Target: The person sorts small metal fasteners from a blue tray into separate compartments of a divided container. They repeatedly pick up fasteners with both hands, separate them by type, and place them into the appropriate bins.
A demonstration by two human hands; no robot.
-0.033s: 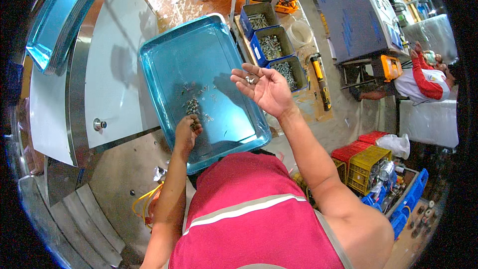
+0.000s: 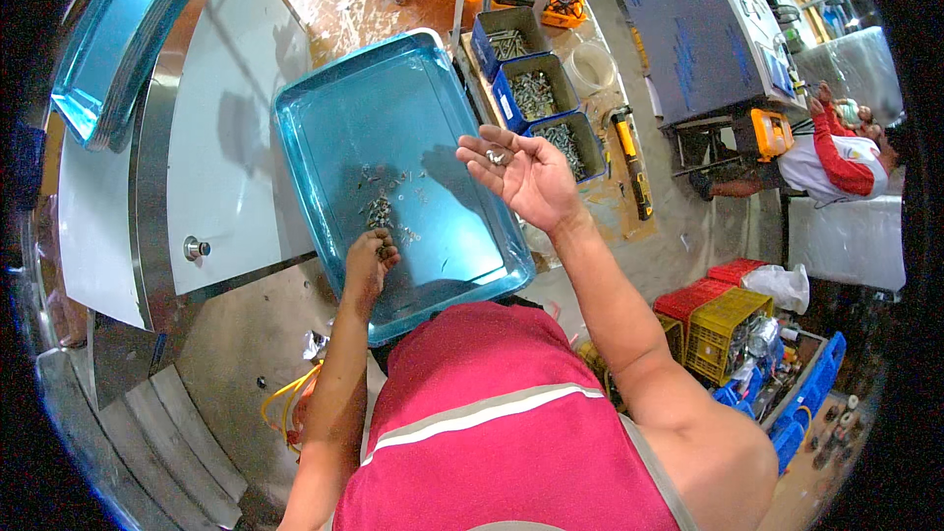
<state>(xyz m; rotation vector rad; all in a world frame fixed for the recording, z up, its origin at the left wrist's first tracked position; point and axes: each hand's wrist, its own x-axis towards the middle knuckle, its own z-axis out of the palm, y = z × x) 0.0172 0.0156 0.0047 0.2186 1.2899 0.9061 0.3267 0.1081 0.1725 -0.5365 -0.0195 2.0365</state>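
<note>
A blue film-covered metal tray (image 2: 393, 98) lies in front of me. A loose pile of small screws (image 2: 378, 206) rests in its lower left part, with a few scattered bits around it. My left hand (image 2: 368, 264) is at the near end of this pile, its fingers curled around small screws that show partly between them. Palm up over the tray's right edge, my right hand (image 2: 531, 175) has its fingers extended. A few small shiny metal fasteners (image 2: 496, 157) lie on those fingers; their exact kind is too small to tell.
Three blue bins (image 2: 536, 98) of screws and bolts stand right of the tray. Beyond them are a clear round tub (image 2: 590, 67) and a yellow-black tool (image 2: 631, 162). A white panel (image 2: 231, 138) with a knob is at left. A person (image 2: 836, 162) sits far right.
</note>
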